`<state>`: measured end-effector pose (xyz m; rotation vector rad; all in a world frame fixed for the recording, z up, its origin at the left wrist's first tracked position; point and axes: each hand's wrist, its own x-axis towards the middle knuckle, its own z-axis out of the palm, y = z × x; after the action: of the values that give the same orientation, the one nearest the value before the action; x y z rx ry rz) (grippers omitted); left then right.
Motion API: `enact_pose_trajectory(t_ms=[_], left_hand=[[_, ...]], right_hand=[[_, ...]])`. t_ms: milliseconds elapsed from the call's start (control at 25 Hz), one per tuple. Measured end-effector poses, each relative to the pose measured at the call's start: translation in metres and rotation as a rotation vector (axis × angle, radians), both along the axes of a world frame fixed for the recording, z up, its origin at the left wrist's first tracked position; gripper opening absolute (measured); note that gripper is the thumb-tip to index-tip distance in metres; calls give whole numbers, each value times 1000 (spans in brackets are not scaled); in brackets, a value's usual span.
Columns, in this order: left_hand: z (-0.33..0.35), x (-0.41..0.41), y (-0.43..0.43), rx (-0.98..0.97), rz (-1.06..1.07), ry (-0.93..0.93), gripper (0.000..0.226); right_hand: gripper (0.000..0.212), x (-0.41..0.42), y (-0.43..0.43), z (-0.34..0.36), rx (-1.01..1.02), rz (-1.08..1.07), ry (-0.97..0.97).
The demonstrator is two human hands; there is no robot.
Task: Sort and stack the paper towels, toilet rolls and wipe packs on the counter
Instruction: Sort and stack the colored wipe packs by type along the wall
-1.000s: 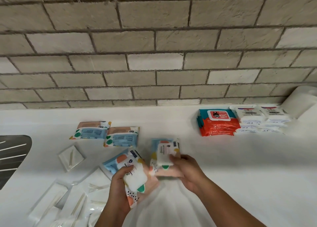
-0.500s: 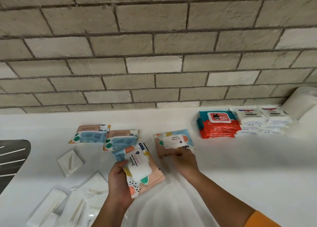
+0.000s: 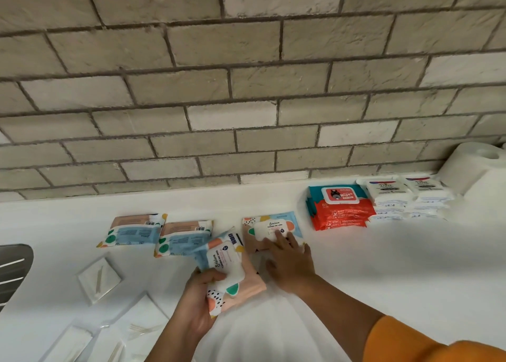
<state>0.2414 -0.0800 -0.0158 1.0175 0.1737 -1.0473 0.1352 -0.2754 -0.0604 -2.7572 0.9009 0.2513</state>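
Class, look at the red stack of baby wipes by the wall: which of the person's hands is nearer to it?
Right. The right hand rests on a patterned wipe pack just left of the red stack. The left hand holds another pack, farther left and nearer the person.

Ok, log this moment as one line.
left hand: holds wipe pack | right hand: flat on counter pack | red packs: stacked

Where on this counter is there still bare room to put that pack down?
Bare counter lies right of the right hand, in front of the red wipes stack and white packs. Another strip runs along the wall behind the face-down packs. Left front is crowded with clear sachets.
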Motion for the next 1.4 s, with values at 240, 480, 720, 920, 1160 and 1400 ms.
enact_pose_trajectory(t_ms=[240,480,720,920,1160,1400], left_hand=[[-13,19,-47,0,-65,-136,61],[-3,33,-91,32,-195,-249,61],[3,57,-138,156,-340,-351,55],[-18,55,-156,525,-135,-709,57],[-27,20,-158,786,-327,-1060,107],[-44,31,-157,837,-734,-1469,97]], right_hand=[[52,0,-15,3,-34,19,30],[54,-4,-22,10,-29,3,60],[54,-20,-38,9,2,-60,58],[61,-30,-47,3,63,-69,-13],[56,-31,-38,1,-35,-157,-184],[73,-29,-50,-8,-88,-4,-236]])
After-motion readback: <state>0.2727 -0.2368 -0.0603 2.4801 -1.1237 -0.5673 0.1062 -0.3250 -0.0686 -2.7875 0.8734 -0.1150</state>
